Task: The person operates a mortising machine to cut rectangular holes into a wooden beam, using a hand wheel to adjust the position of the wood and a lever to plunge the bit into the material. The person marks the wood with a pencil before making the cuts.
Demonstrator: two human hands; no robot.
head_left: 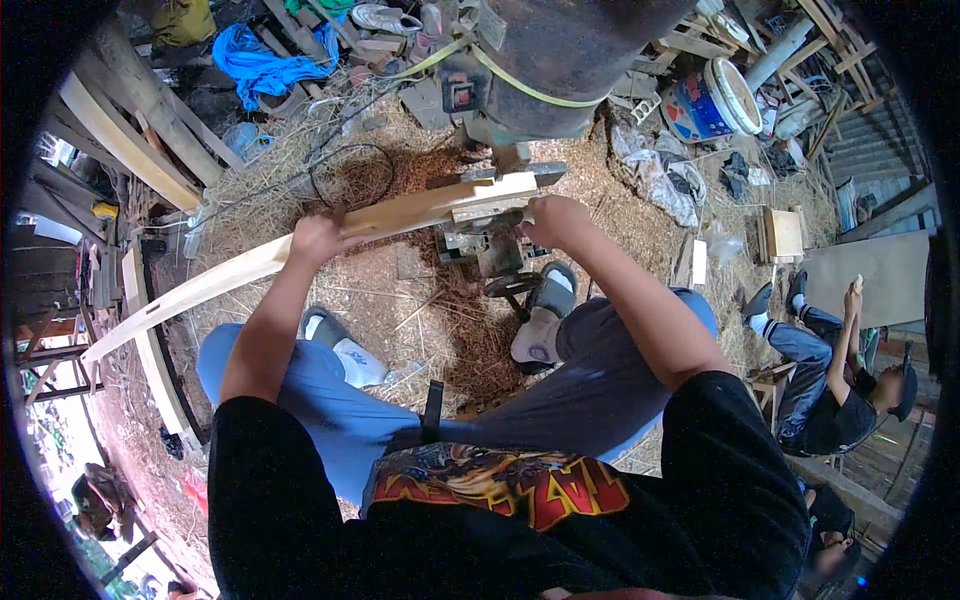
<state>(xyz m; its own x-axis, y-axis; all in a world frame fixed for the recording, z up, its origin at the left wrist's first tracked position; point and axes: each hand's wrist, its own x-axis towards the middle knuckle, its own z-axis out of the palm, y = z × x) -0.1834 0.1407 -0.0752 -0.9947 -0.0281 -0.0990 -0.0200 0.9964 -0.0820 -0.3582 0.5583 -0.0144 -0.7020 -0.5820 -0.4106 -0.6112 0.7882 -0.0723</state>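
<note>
- Long wooden beam (225,268): right end's over the metal machine (498,258), the rest juts way out past the machine's left edge.
- Left hand (318,238) is wrapped over the beam, well apart from that edge.
- Right hand (559,222) has curled fingers near the machine's right edge, beside the beam's end; honestly can't tell what they're pinching, if anything.
</note>
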